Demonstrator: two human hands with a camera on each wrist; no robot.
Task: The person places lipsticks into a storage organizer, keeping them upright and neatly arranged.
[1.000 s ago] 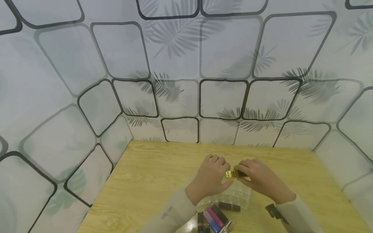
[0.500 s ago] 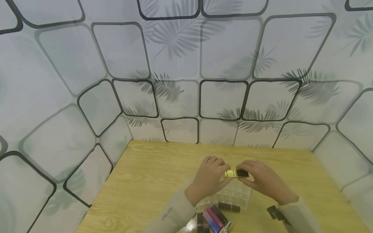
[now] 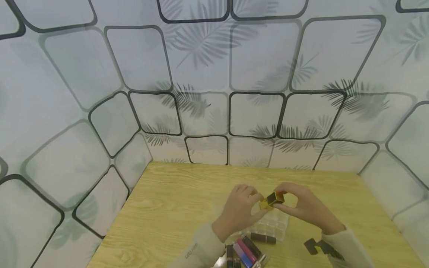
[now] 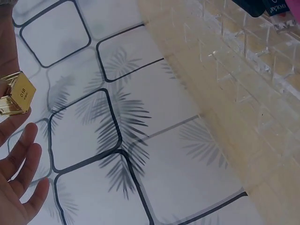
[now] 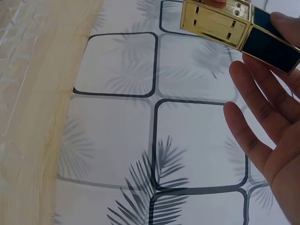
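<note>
Both hands hold a square-sided lipstick above the table. My left hand (image 3: 236,210) pinches its gold base (image 5: 213,23), whose end reads "018" in the left wrist view. The black cap (image 3: 275,198), edged in gold, is between the thumb and fingers of my right hand (image 3: 306,206). In the right wrist view, cap and base meet end to end. Below the hands sits a clear compartmented organizer (image 3: 271,223), partly hidden by my left hand and arm.
Near the table's front lie a dark lipstick tube (image 3: 263,238), a pink tube (image 3: 246,248), a blue-purple tube (image 3: 243,255) and other dark tubes. The wood-grain table (image 3: 174,208) backs onto a patterned wall covering (image 3: 207,111).
The lipstick has turned from lying sideways to a slant, with the cap's end now facing the head camera. My right hand has turned with it, and both hands still hold it.
</note>
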